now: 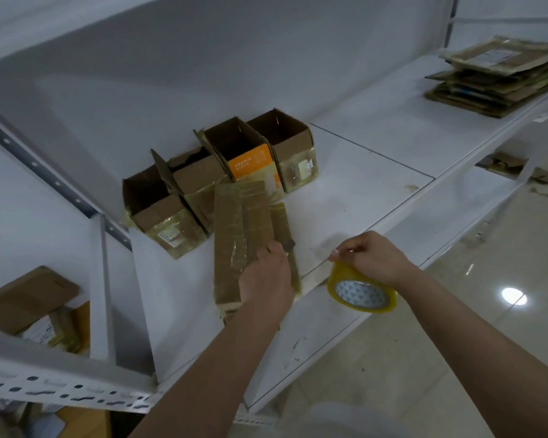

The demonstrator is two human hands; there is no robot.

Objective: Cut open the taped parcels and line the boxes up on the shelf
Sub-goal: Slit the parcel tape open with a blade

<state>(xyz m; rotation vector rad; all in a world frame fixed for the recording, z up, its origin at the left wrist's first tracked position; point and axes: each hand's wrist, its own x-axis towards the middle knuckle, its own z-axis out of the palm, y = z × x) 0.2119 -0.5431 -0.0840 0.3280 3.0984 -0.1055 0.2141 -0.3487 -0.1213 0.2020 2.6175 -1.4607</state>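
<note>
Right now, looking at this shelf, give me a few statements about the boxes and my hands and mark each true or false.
1. Four open boxes stand in a row on the shelf. True.
2. The right hand holds a roll of tape. True.
3. The left hand is empty. False: it rests on a flattened carton, gripping a small dark tool.
4. The flat cardboard stack lies on the floor. False: it is on the shelf, far right.
</note>
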